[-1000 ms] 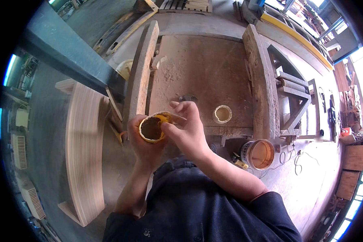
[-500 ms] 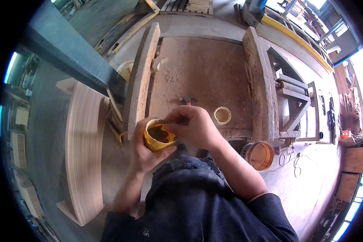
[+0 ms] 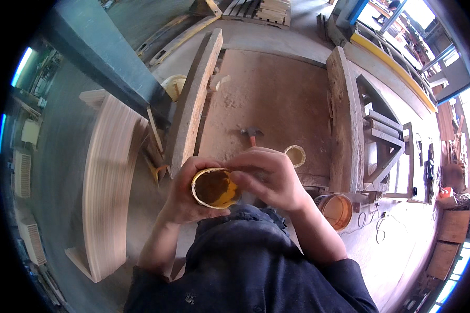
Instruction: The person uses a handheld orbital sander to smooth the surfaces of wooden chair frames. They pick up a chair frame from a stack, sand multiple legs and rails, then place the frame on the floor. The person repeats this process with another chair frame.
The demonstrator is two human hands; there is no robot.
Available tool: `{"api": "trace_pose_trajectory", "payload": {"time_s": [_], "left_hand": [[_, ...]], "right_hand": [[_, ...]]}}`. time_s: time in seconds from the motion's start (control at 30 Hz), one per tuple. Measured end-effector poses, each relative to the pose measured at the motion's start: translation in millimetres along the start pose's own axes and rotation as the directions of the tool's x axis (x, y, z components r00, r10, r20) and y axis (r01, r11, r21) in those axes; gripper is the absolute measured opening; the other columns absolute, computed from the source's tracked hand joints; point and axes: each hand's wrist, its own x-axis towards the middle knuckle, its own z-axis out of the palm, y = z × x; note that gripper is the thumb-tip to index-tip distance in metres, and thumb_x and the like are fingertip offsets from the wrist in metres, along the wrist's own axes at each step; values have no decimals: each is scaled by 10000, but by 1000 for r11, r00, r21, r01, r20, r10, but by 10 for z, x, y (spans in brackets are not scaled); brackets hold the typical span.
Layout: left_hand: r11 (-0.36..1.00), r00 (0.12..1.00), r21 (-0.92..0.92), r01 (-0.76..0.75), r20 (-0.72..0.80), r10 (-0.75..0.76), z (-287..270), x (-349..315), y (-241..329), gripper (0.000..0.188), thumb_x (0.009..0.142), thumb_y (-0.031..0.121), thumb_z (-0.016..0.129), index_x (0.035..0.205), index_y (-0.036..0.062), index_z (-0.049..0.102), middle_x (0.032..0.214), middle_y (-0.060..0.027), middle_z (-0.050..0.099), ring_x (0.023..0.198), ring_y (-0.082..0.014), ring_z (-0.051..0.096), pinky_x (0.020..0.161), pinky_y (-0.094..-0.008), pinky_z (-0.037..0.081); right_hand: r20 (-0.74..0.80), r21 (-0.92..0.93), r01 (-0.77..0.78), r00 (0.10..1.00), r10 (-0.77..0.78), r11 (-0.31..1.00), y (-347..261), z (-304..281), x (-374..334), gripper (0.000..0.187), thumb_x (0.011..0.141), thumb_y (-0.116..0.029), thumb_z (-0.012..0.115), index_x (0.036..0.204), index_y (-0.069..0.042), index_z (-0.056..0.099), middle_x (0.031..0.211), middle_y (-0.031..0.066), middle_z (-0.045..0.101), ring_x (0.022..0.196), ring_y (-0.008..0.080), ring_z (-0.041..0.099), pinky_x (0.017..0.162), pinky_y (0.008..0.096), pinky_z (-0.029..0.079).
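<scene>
Head view: your left hand (image 3: 185, 195) clasps yellow-lined cup (image 3: 214, 188) near workbench (image 3: 277, 99) front edge; since a second ago, your right hand (image 3: 269, 175) fingers shifted onto rim, pinching it. Hammer (image 3: 251, 133) lies beyond.

Layout about the workbench (image 3: 277, 99): a hammer (image 3: 251, 134) lies on it, a small ring (image 3: 296, 155) to the hammer's right. A plank (image 3: 193, 104) lies along its left edge, a beam (image 3: 342, 120) along its right. A bucket (image 3: 336, 210) stands below its near right corner.
</scene>
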Motion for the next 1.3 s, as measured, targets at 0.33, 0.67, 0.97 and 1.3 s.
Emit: {"api": "trace_pose_trajectory", "payload": {"time_s": [0.33, 0.67, 0.97, 1.3], "left_hand": [[993, 992, -28, 116, -44, -117, 27, -48, -132, 946, 723, 332, 985, 1410, 104, 376, 1355, -133, 546, 1278, -249, 594, 1076, -367, 536], [835, 873, -545, 77, -367, -321, 359, 74, 21, 702, 1064, 650, 423, 1394, 33, 474, 1310, -128, 597, 1239, -220, 608, 1086, -365, 509], [659, 852, -741, 128, -258, -456, 275, 111, -118, 569, 1127, 531, 349, 1223, 29, 600, 1094, -88, 667, 1022, -162, 673, 922, -308, 564], [588, 870, -809, 30, -268, -413, 350, 153, -238, 529, 1128, 475, 346, 1170, 22, 616, 1047, -96, 672, 988, -178, 672, 908, -319, 555]], "right_hand": [[79, -198, -171, 979, 189, 965, -207, 71, 149, 283, 900, 4, 731, 1182, 22, 739, 1111, 180, 745, 1069, 305, 754, 925, 376, 624], [-131, -484, -149, 987, 97, 862, 19, 311, 169, 293, 726, -84, 755, 1005, -1, 721, 954, 228, 685, 937, 422, 684, 825, 470, 575], [128, -496, 19, 990, 51, 868, -21, 133, 269, 132, 789, -29, 774, 882, 6, 688, 846, 159, 638, 810, 348, 665, 711, 417, 539], [231, -435, 154, 971, -56, 887, -34, 46, 348, 160, 811, -59, 788, 903, -3, 670, 864, 157, 620, 779, 343, 648, 684, 423, 533]]}}
